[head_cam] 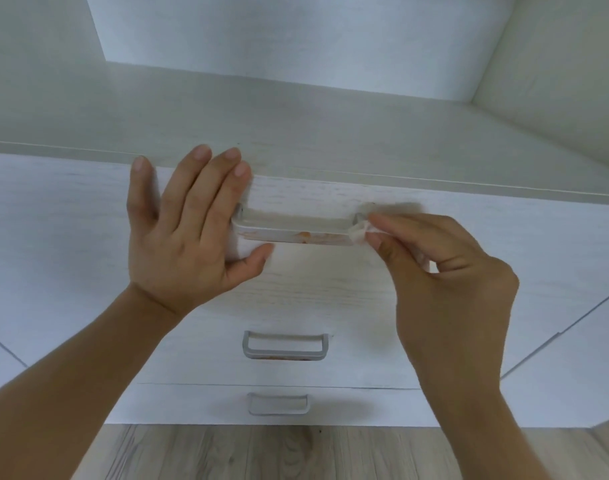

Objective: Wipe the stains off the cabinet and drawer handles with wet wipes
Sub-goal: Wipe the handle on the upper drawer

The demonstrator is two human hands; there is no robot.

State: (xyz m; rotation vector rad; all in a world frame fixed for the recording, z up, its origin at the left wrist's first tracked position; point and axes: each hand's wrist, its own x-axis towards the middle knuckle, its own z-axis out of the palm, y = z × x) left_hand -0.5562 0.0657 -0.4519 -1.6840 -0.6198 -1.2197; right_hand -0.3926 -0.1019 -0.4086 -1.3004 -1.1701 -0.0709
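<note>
The top handle [292,233] is mounted on the upper drawer front [71,220], with its long axis horizontal, running left to right between the two hands. Orange stains [305,236] lie near mid-bar and on toward the right end.

The right hand [445,271] pinches a crumpled wipe [360,232] between thumb and fingertips and holds it against the right end of the bar. The remaining stains therefore lie to the left of the wipe, along the bar axis. This hand is the nearer to them and carries the only wipe. The coming stroke probably needs to run leftward along the bar.

The left hand [188,233] is released: fingers straight and spread, pointing up, flat against the drawer front at the left end of the bar, thumb below the bar. It grasps nothing and appears to brace the drawer.

Two lower handles wait below: the middle handle [285,345] shows orange marks on its lower edge; the bottom handle [279,403] is too blurred to judge.
</note>
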